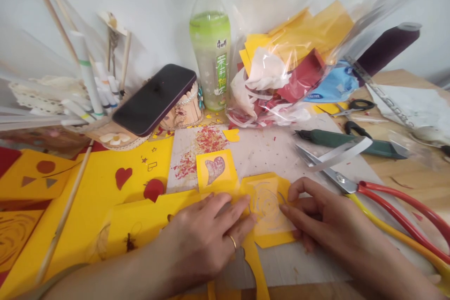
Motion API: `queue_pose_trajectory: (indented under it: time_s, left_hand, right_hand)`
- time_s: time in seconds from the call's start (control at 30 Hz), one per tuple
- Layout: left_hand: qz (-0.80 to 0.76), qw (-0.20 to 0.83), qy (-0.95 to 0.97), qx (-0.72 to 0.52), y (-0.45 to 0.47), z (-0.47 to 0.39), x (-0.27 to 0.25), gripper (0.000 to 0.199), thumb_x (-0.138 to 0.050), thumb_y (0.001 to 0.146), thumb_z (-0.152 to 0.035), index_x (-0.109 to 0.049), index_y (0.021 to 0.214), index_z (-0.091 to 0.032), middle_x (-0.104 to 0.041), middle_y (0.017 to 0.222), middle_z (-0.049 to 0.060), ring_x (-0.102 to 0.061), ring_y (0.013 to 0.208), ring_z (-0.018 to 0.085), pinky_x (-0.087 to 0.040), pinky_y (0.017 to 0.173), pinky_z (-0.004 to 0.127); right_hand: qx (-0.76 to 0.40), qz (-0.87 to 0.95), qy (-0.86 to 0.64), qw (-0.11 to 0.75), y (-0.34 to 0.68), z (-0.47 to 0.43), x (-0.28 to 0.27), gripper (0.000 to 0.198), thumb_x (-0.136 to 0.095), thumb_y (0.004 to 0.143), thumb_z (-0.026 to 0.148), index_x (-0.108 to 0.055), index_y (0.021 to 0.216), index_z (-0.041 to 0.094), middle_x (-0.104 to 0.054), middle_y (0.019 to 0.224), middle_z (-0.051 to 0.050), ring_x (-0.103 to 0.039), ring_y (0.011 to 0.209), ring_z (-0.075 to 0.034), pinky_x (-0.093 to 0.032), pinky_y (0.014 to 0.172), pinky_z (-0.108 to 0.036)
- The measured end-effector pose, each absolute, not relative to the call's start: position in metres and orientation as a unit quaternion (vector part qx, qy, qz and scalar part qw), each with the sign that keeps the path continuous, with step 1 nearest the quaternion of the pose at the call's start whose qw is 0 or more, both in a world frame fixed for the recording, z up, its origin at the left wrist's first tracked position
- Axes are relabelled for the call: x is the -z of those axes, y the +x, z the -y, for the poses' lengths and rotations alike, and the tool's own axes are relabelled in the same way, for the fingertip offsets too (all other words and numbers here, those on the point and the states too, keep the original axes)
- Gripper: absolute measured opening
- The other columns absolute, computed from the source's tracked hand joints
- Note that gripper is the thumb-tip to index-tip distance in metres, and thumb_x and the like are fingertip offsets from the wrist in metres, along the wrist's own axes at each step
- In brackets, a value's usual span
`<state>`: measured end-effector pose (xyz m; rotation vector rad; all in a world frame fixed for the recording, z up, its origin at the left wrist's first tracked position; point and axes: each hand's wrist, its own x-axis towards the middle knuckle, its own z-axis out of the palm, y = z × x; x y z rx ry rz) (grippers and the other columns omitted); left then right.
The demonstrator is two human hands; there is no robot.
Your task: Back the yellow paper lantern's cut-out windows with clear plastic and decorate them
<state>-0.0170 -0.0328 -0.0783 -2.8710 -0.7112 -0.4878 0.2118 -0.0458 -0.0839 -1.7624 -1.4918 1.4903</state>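
My right hand (323,222) pinches the right edge of a yellow paper card (269,204), which has a grey spiral drawn on it under what looks like a clear film. With its fingers stretched out, my left hand (211,234) presses down on yellow paper at that card's left side. The ring finger wears a gold ring. Just beyond the left fingertips lies a smaller yellow card with a speckled heart (215,170). Below the left hand, a cut-out yellow paper strip (258,267) reaches toward the front edge. My left palm hides part of the paper.
Red-handled scissors (383,192) and a green utility knife (355,143) lie at right. A phone (156,98) leans on decorated pots before a green drink bottle (211,51). A clear bag of paper scraps (277,79) stands behind. At left, a thin stick (66,211) crosses yellow sheets.
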Motion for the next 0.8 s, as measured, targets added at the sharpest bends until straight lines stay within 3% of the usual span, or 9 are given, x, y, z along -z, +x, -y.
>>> queue_pose_trajectory:
  time_s: [0.8]
  left_hand:
    - [0.251,0.060,-0.952,0.163,-0.019,0.038,0.090,0.034,-0.029,0.094,-0.017,-0.058,0.112,-0.017,-0.060,0.119,0.007,-0.056,0.092,0.021,-0.052,0.065,0.030]
  right_hand:
    - [-0.460,0.580,-0.646,0.184,0.206,0.046,0.081,0.015,-0.049,0.079,0.030,-0.039,0.069,0.024,-0.055,0.045,0.007,-0.050,0.035,-0.008,-0.036,0.038,-0.019]
